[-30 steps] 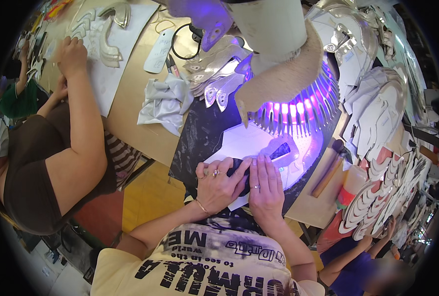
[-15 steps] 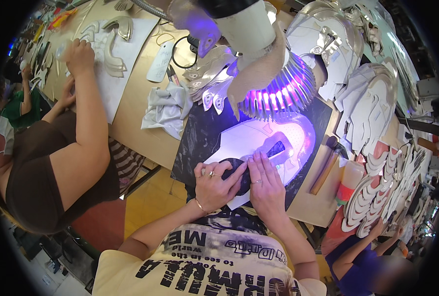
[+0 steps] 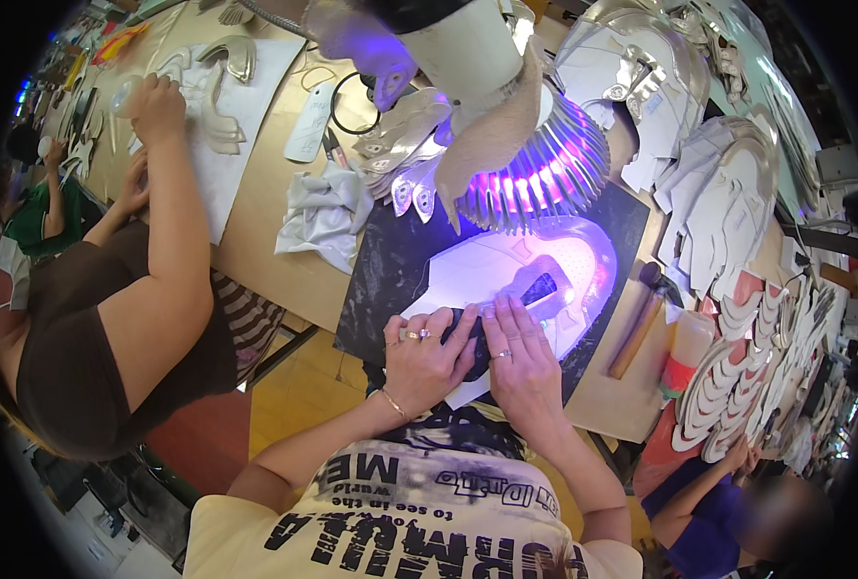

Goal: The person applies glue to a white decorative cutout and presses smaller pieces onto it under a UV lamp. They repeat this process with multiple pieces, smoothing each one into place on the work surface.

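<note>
Where the black mat (image 3: pixel 381 261) shows bare, just right of a crumpled white cloth (image 3: pixel 325 217), open room runs up to the work. Flat white piece (image 3: pixel 463 275) lies on the mat, its left part plain and angular with a straight upper edge. Left hand (image 3: pixel 424 355) clamped on a black piece (image 3: pixel 474 345), which shows only in part, outline hidden. Right hand (image 3: pixel 523 359) just beside it, fingers straight and together, tips laid on the white piece; whether its thumb grips, cannot tell. Further right, the white piece has a dark slot with greyish surround, pinkish patches, fine perforations and a rounded end tinted violet. Finned lamp (image 3: pixel 545 164), lit, overhangs the far side of that end; clearance cannot be judged. Right of the rounded end: narrow bare strip of mat, then the mat's edge. Beyond it, a wooden-handled hammer (image 3: pixel 636 333) lies on the tabletop (image 3: pixel 598 405), roughly parallel to that edge, with a red-and-white bottle (image 3: pixel 685 352) close by and layered pale pieces (image 3: pixel 728 212) crowding the right side.
</note>
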### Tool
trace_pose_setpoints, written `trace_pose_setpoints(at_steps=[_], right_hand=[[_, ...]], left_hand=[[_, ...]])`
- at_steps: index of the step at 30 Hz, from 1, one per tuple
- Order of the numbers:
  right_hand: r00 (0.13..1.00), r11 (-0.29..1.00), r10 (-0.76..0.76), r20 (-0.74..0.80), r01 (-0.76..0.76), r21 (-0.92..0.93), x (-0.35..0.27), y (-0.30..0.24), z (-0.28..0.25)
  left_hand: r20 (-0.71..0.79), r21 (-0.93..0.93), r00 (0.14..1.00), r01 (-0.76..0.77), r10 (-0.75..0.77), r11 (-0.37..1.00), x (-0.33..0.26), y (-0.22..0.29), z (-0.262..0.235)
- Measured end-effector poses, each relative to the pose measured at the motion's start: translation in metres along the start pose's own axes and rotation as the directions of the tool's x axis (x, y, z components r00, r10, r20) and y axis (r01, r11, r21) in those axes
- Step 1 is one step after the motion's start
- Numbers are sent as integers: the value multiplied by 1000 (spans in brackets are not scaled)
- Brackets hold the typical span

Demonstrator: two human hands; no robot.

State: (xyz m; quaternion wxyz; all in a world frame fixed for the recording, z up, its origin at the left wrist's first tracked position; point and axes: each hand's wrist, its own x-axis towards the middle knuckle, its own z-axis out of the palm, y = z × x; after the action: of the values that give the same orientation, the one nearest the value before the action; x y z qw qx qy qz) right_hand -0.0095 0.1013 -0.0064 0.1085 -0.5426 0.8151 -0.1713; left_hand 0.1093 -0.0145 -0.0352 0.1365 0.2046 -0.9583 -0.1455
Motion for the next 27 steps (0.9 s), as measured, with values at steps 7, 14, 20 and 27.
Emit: trace_pose_setpoints(at_steps=[7,14,20,27], right_hand=[[999,994,31,9,-32,107,2,2,6],[996,998,66,-55,-66,8,13,15,-1],[985,992,122,-119,-118,42,26,35,-1],[768,875,470,-435,-471,115,22,68,-27]], left_hand=[[58,-83,996,-69,74,994,15,-3,-7],[-59,-228,996,-82,70,970,71,-26,-11],[-27,-254,991,-136,134,958,125,-22,15],[-108,-535,987,41,-117,844,133,-49,37]])
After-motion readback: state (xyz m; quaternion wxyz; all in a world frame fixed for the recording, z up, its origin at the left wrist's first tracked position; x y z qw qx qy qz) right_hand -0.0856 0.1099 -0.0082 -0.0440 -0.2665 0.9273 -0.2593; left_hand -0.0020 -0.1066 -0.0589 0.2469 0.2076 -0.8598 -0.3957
